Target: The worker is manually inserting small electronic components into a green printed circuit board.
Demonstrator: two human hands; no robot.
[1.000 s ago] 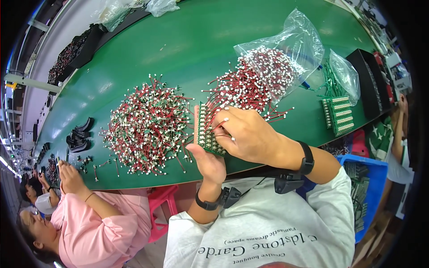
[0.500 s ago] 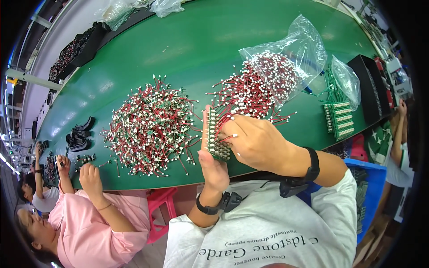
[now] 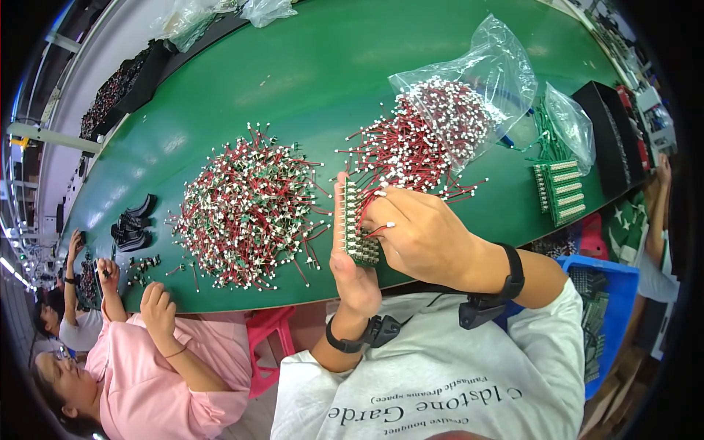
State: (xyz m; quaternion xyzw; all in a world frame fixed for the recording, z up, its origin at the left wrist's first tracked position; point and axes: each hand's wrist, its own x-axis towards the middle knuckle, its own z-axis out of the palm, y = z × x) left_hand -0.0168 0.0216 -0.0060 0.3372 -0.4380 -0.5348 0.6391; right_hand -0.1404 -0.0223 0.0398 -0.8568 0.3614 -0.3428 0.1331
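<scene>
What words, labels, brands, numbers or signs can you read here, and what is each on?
White shirt: dark printed lettering, upside down in view; I won't copy its wording.
Green board in the left hand: any markings too small to read.
Clear bag: no lettering distinguishable.

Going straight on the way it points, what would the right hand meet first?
The right hand would likely meet the connector board in the left hand first; whether they already touch is unclear.
</scene>
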